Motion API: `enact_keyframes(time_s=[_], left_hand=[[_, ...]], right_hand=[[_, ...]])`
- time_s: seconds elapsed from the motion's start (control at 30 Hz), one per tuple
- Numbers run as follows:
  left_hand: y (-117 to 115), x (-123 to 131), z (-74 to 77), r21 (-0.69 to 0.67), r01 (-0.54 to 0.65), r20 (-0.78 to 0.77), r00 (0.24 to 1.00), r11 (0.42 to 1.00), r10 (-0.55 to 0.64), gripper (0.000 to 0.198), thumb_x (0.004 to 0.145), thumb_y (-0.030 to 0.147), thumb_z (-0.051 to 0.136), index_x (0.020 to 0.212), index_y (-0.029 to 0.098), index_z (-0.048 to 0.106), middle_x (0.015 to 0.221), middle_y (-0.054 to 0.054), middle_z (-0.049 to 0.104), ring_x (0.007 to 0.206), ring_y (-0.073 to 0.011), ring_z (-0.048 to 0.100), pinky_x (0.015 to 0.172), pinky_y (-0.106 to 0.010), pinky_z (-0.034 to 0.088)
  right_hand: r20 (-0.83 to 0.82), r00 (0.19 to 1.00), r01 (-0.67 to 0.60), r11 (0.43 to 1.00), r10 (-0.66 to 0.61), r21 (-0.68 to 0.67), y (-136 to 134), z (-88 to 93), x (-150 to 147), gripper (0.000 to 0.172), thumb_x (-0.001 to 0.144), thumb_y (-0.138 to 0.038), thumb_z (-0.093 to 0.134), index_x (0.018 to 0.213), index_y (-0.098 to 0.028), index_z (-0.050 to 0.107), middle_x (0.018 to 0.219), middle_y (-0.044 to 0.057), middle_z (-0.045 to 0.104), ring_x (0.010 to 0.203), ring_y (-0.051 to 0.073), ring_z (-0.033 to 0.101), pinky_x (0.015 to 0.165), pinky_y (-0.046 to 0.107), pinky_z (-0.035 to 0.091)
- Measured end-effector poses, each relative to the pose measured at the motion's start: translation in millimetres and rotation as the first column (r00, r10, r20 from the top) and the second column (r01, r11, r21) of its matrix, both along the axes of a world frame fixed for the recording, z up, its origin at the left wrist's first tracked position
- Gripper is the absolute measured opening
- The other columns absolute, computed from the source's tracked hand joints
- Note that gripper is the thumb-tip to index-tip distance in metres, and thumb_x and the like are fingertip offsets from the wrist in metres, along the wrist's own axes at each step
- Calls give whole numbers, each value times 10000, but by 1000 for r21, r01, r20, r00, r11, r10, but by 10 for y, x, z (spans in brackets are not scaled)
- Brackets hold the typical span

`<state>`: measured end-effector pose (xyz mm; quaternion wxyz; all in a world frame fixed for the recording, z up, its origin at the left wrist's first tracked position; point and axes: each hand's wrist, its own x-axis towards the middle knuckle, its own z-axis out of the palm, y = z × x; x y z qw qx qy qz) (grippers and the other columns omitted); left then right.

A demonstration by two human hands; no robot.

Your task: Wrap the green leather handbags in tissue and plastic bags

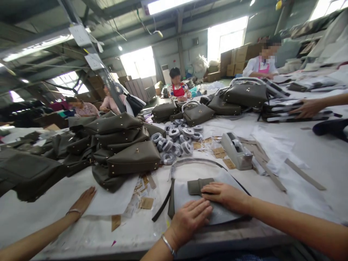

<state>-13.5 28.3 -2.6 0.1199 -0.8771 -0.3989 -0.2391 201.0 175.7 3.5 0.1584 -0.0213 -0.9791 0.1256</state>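
Note:
An olive handbag (170,206) lies flat in front of me, its body covered by a white sheet (181,197). Its plastic-wrapped handle (190,160) arches at the far side, and a loose dark strap (162,206) sticks out to the left. On the sheet rests an olive flap-like piece (195,186). My right hand (227,195) lies flat with its fingertips on the right part of that piece. Close below it, my left hand (190,219), with a silver bangle, presses flat on the sheet, fingers extended. Neither hand grips anything.
Stacked olive handbags (133,157) stand left; more bags (246,95) lie farther back. Wrapped strap rolls (174,134), a grey tape dispenser (239,154) and brown tags (146,203) lie beyond my bag. Co-workers' hands reach in at left (84,201) and right (307,108).

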Motion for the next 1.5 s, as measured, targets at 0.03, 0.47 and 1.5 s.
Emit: enact_keyframes(time_s=[0.03, 0.47, 1.5], left_hand=[[6, 2, 11, 5, 27, 6, 1000, 1000, -27, 335, 990, 313, 528, 1284, 160, 579, 1294, -44, 664, 1276, -171, 558, 1039, -296, 514], [101, -41, -157, 108, 132, 44, 990, 985, -137, 262, 992, 278, 511, 1134, 120, 663, 1146, -59, 736, 1113, -165, 671, 955, -239, 561], [218, -110, -364, 147, 231, -9, 973, 962, -232, 266, 979, 204, 527, 1193, 146, 674, 1147, -33, 737, 1079, -148, 686, 972, -201, 546]], right_hand=[[6, 1000, 14, 1000, -14, -1, -8, 4, 0, 374, 1032, -271, 468, 1397, -269, 552, 1353, 77, 612, 1202, 231, 579, 1050, 422, 453], [82, 996, 27, 998, -32, 61, -121, 175, -56, 322, 1036, -268, 439, 1303, -202, 607, 1308, 87, 625, 1180, 239, 568, 986, 412, 474], [277, 959, -109, 985, 68, 136, 3, 210, -363, 51, 878, -204, 696, 843, -182, 667, 876, 27, 671, 773, 170, 553, 643, 270, 446]])
